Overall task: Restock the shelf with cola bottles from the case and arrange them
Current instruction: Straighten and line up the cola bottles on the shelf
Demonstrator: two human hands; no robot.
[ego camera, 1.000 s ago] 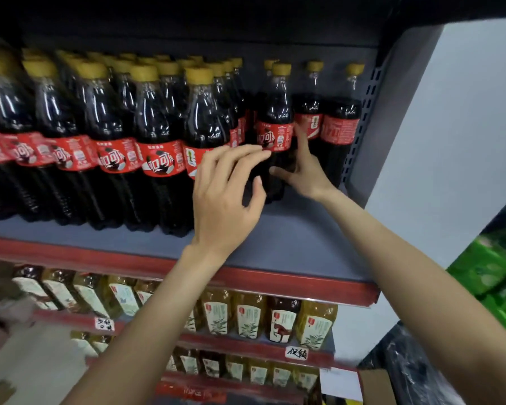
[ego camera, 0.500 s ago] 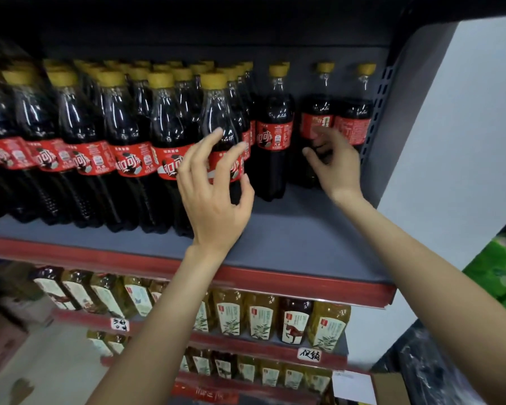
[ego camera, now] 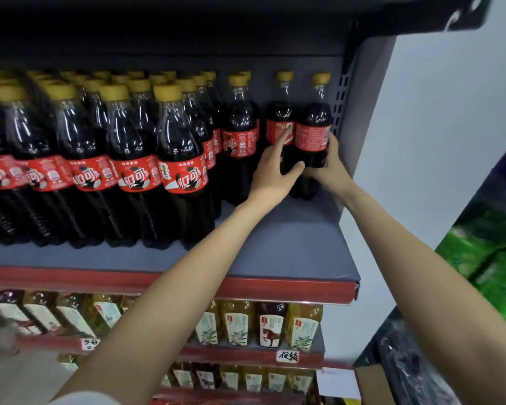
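Arrangement step: right hand (ego camera: 332, 168) grips rightmost cola bottle (ego camera: 313, 141) at shelf (ego camera: 289, 252) rear, left hand (ego camera: 275, 171) apparently wraps its neighbour (ego camera: 279, 127); next, draw both forward.

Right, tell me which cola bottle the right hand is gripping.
The rightmost bottle, at the shelf's end beside the perforated upright. The right hand wraps it from the right. The left hand reaches its neighbour instead.

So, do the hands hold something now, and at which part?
The right hand grips the rightmost cola bottle at its label and waist. The left hand grips the neighbouring bottle below its label.
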